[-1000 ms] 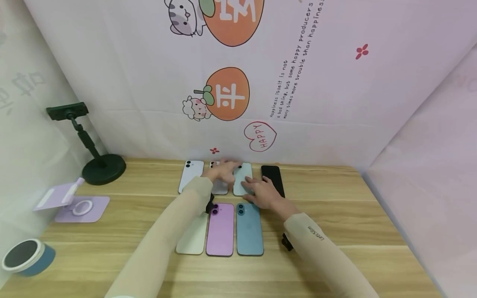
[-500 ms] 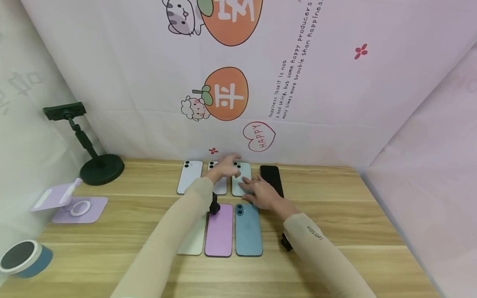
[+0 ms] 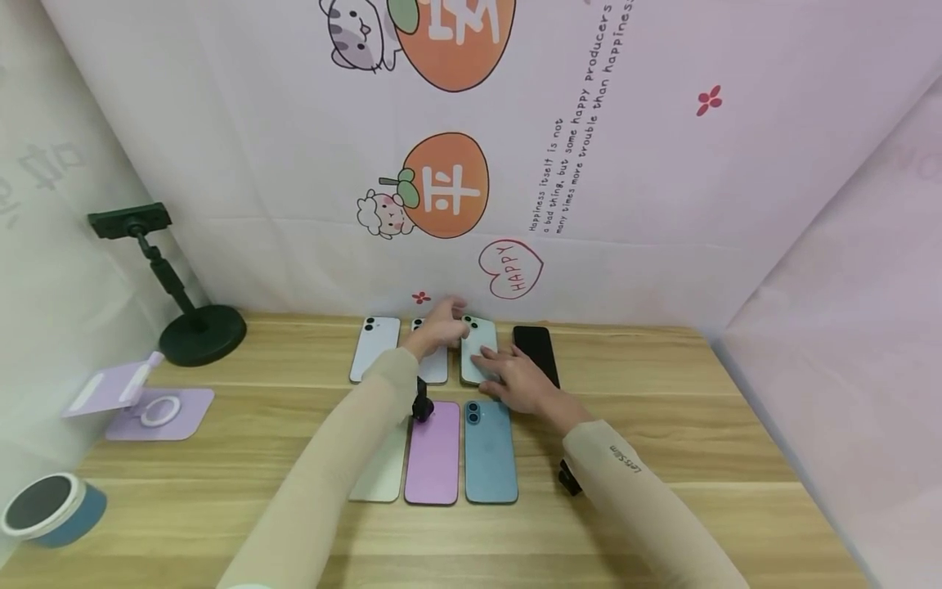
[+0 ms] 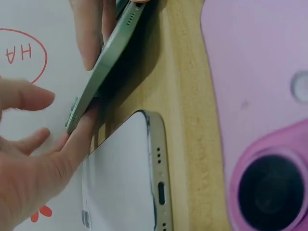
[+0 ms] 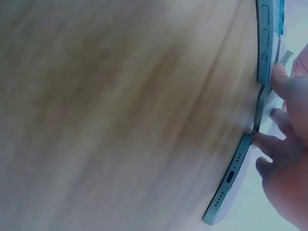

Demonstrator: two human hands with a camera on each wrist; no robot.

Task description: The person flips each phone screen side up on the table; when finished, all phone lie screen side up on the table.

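Note:
A pale green phone (image 3: 477, 364) lies at the back of the table between my hands. In the left wrist view that phone (image 4: 108, 55) is seen edge-on, tilted up from the wood. My left hand (image 3: 440, 325) is at its upper left; the thumb (image 4: 82, 130) touches the raised edge, while the other fingers (image 4: 29, 94) are spread apart from it. My right hand (image 3: 518, 384) holds the phone's lower right part, its fingertips (image 5: 267, 144) by the phone's edge in the right wrist view. A phone with several cameras (image 3: 437, 368) lies partly under my left forearm and hand.
A white phone (image 3: 375, 350) and a black phone (image 3: 539, 352) flank the back row. In front lie a cream phone (image 3: 381, 474), pink phone (image 3: 432, 458) and blue phone (image 3: 491, 458). At left stand a black stand (image 3: 191, 327), lilac holder (image 3: 169, 413) and blue-white container (image 3: 62, 511).
My left hand has shifted slightly away from me along the pale green phone's top left. The phone has moved slightly toward the back wall. My right hand stays at its lower right.

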